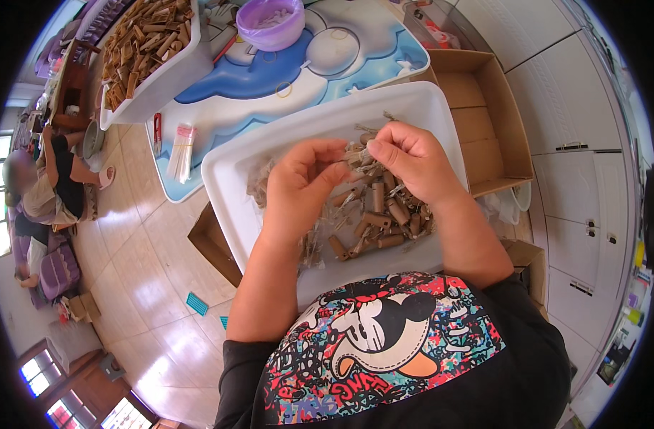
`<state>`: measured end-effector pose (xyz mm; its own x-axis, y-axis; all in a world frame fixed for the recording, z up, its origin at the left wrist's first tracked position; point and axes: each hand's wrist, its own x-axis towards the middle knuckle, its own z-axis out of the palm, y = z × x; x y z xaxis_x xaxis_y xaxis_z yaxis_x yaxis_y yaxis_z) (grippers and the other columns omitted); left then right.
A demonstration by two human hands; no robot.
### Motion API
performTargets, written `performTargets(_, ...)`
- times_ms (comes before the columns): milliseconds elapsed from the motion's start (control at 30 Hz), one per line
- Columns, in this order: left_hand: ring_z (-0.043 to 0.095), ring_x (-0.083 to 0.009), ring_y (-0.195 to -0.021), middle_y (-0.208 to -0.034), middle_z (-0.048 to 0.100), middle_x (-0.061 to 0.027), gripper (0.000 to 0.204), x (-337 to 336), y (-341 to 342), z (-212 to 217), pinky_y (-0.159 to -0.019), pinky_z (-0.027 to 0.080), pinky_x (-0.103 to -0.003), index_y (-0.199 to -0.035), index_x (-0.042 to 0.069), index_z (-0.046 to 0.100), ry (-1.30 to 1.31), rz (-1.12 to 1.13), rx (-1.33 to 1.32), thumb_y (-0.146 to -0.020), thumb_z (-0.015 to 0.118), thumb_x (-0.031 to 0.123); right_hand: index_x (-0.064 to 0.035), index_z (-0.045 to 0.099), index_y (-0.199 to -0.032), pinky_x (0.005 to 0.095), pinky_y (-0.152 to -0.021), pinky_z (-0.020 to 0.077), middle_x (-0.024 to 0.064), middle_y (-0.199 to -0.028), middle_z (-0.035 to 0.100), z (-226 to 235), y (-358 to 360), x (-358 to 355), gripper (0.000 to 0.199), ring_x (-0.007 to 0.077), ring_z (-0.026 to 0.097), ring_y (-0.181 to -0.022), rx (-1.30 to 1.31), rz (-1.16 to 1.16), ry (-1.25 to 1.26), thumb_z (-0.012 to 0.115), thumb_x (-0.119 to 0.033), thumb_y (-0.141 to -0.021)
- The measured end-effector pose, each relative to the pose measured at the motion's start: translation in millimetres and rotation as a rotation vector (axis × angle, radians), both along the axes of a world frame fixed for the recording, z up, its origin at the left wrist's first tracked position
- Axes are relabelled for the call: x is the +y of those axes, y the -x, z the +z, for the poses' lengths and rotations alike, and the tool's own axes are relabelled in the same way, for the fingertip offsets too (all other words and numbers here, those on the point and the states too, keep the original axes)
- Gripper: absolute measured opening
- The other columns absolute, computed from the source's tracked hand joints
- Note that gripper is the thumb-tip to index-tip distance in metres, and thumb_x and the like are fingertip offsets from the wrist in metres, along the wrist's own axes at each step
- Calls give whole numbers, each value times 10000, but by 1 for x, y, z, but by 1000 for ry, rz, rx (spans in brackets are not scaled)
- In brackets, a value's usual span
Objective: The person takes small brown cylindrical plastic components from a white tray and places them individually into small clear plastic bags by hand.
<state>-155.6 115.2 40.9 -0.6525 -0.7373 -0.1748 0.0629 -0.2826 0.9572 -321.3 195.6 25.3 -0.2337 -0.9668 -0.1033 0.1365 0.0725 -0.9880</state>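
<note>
My left hand (298, 187) and my right hand (418, 161) are raised close together above a white plastic tub (214, 187). The right thumb and forefinger pinch a small pale, stringy piece (357, 155). On its other side my left fingers are curled, thumb near the fingertips; whether they also grip the piece is hard to make out. Below the hands, short brown cylinders (379, 196) with pale strings lie heaped in the tub's right part. Clear plastic packets (258, 182) lie along its left side, partly hidden by my left forearm.
Beyond the tub is a blue-and-white cloud-patterned table (248, 82), bearing a purple bowl (271, 28), a bag of white sticks (182, 154) and a red-handled tool (157, 132). A white bin (151, 96) holds brown pieces. A cardboard box (484, 118) stands right; people sit far left.
</note>
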Motion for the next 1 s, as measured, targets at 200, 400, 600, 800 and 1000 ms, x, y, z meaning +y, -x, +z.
performTargets(200,550,-100,-725,-890,609,-32,140,1,-1,-1,-679,454,-209,-939,-20,634,166,43,-169,-820,612,50,-44,584,-833,173,-483,320,-67,-650,500,5,-9,-3,147,1,404,-562,-61,-123,7,599,-188,-861)
performTargets(400,527,-129,-958,-1026,577,-63,369,-6,-2,-2,-804,437,-252,-1131,8,537,68,-21,133,-800,656,118,-28,587,-830,168,-494,350,-24,-677,544,14,-12,1,148,22,459,-577,-73,-146,3,627,-170,-839)
performTargets(600,507,-173,-1031,-1143,498,-80,557,3,12,-27,-862,431,-296,-1221,33,420,109,-187,85,-749,707,101,-53,570,-741,170,-447,298,-39,-592,487,14,-12,-1,183,19,410,-519,-204,-267,37,637,-194,-835)
performTargets(800,563,-127,-903,-979,572,-59,359,9,17,-20,-801,453,-253,-1130,12,508,142,20,177,-799,643,45,-50,575,-747,175,-449,299,-39,-598,487,9,-8,-1,203,19,403,-521,-80,-218,-84,643,-222,-831)
performTargets(1000,577,-106,-799,-879,600,-44,262,-2,12,-14,-758,460,-239,-1065,8,562,-68,-30,5,-815,629,51,-44,582,-774,159,-470,334,-25,-641,519,12,-13,-4,191,25,436,-557,-4,-163,-8,628,-217,-841)
